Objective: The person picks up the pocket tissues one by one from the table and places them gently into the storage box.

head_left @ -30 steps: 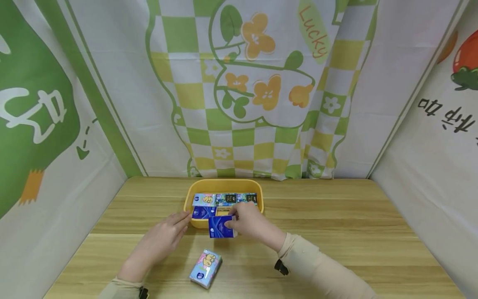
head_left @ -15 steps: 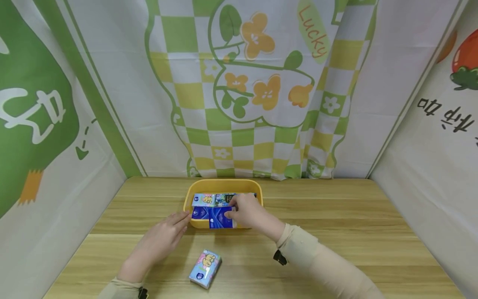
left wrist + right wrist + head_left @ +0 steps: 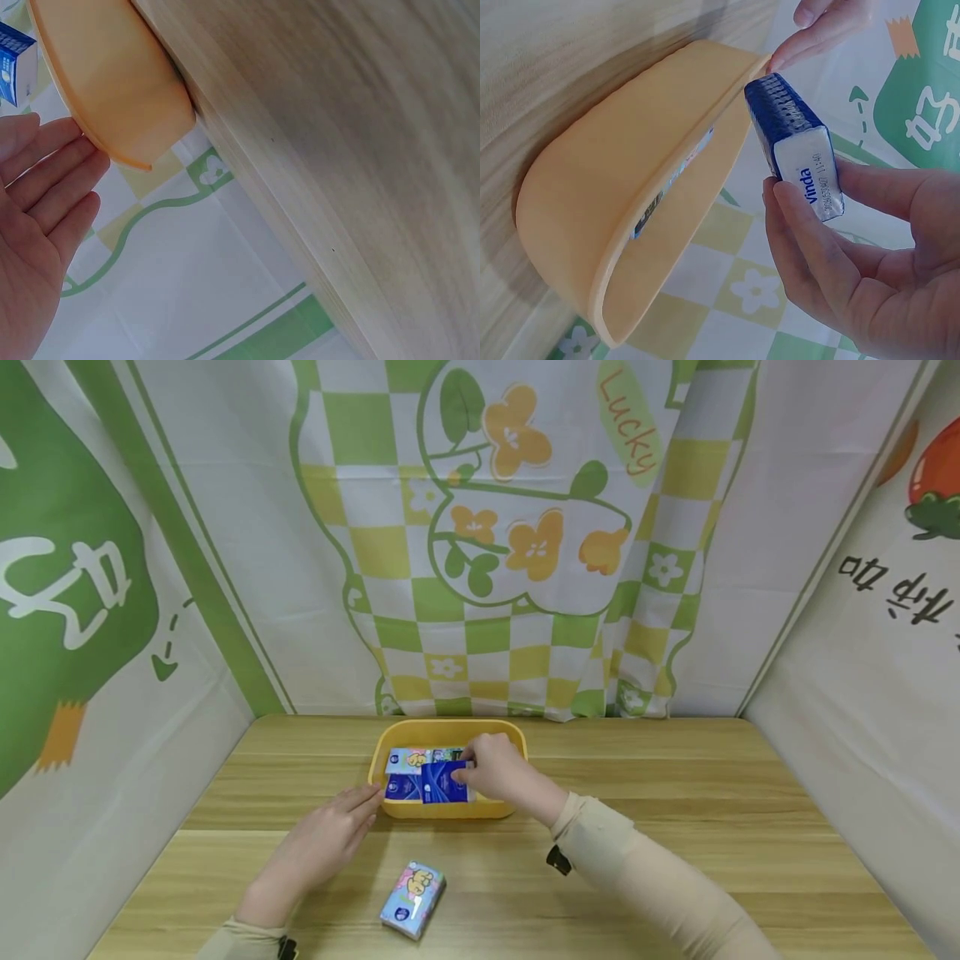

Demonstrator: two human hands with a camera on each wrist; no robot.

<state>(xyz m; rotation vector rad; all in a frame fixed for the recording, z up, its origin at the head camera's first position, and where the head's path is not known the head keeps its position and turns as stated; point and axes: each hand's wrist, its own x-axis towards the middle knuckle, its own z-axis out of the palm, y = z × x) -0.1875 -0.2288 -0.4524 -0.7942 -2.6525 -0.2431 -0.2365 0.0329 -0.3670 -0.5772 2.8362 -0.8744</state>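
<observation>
My right hand (image 3: 498,768) pinches a dark blue tissue pack (image 3: 799,142) between thumb and fingers, above the yellow bin (image 3: 450,811). In the right wrist view the pack's white end reads "Vinda", and it is over the bin's rim. My left hand (image 3: 326,835) has its fingers straight, with the fingertips at the bin's left rim (image 3: 75,112). Inside the bin lie a light blue cartoon tissue pack (image 3: 407,760), a dark green patterned pack (image 3: 447,754) partly hidden by my right hand, and another dark blue pack (image 3: 402,787) at the front left.
A light blue cartoon tissue pack (image 3: 413,899) lies on the wooden table (image 3: 637,860) in front of the bin, between my forearms. Behind the table hangs a green and yellow checked curtain (image 3: 487,643), with printed cloth at both sides.
My right hand has carried the dark blue pack away from me, from in front of the bin's near rim to over its inside. The left hand has stayed at the rim.
</observation>
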